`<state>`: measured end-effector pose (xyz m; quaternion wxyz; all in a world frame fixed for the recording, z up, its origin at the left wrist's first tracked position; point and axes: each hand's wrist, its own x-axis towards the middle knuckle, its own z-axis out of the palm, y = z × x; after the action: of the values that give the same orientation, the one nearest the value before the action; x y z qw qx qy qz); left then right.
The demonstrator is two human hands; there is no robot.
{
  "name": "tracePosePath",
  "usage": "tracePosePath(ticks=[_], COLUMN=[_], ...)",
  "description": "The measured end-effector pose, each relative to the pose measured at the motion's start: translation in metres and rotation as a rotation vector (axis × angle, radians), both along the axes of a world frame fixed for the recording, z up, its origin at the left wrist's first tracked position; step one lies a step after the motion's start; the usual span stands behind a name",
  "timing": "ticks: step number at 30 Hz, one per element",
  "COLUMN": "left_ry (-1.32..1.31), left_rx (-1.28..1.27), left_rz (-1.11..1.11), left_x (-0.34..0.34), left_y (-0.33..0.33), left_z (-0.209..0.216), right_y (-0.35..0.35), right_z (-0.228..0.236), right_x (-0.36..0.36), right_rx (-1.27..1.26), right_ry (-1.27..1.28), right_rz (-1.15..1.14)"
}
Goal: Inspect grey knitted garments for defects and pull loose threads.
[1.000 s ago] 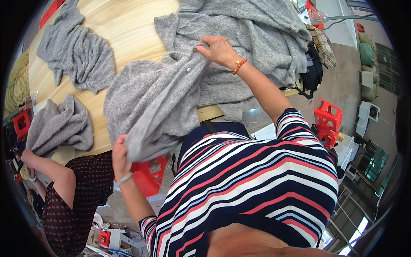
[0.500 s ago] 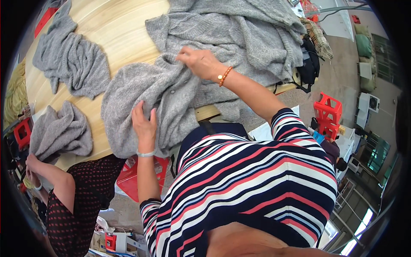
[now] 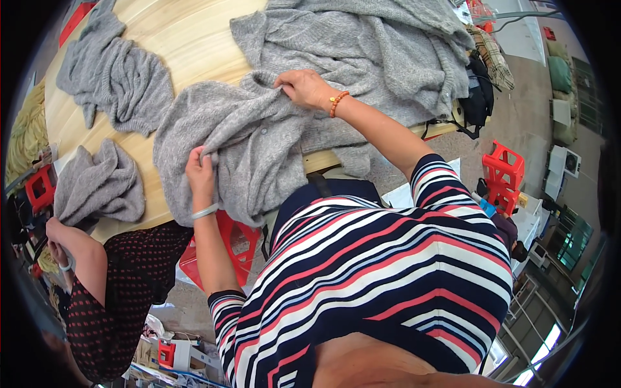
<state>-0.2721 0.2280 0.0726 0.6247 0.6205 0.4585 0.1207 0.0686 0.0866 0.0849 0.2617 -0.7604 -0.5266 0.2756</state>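
Note:
A grey knit cardigan [image 3: 259,158] with small buttons lies bunched at the table's near edge, partly hanging over it. My left hand [image 3: 200,169] is closed on a fold of it at the near left. Farther off and to the right, my right hand [image 3: 305,88] pinches the cardigan's upper edge. Beyond it a heap of similar grey knitwear [image 3: 362,61] spreads over the far right of the table, and the cardigan touches this heap.
The pale wooden table [image 3: 187,39] also bears a crumpled grey knit [image 3: 123,84] at far left and another [image 3: 103,184] nearer. A co-worker in a dark patterned dress [image 3: 129,284] sits at my left. Red stools [image 3: 226,249] stand below and at right [image 3: 501,171].
My left hand has closed on a cardigan fold and moved slightly left. My right hand has settled into a pinch on the upper edge. The cardigan's folds have shifted.

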Motion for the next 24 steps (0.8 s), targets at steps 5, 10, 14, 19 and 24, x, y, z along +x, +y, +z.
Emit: tracePosePath(ticks=[5, 10, 14, 19, 24], left_ry=[-0.196, 0.627, 0.312, -0.033, -0.013], left_rx=[-0.596, 0.183, 0.911, 0.778, -0.213], left_rz=[0.239, -0.254, -0.158, -0.231, -0.361], left_x=[-0.003, -0.035, 0.029, 0.121, 0.122], left_y=[0.011, 0.023, -0.018, -0.056, -0.038], left_z=[0.086, 0.042, 0.052, 0.068, 0.031], right_y=[-0.003, 0.001, 0.007, 0.014, 0.012], right_z=[0.014, 0.014, 0.018, 0.033, 0.042], right_x=[0.01, 0.005, 0.002, 0.003, 0.0], right_rx=[-0.098, -0.173, -0.243, -0.393, -0.417], right_ry=[0.137, 0.296, 0.34, 0.556, 0.841], right_rz=[0.063, 0.189, 0.251, 0.249, 0.161])
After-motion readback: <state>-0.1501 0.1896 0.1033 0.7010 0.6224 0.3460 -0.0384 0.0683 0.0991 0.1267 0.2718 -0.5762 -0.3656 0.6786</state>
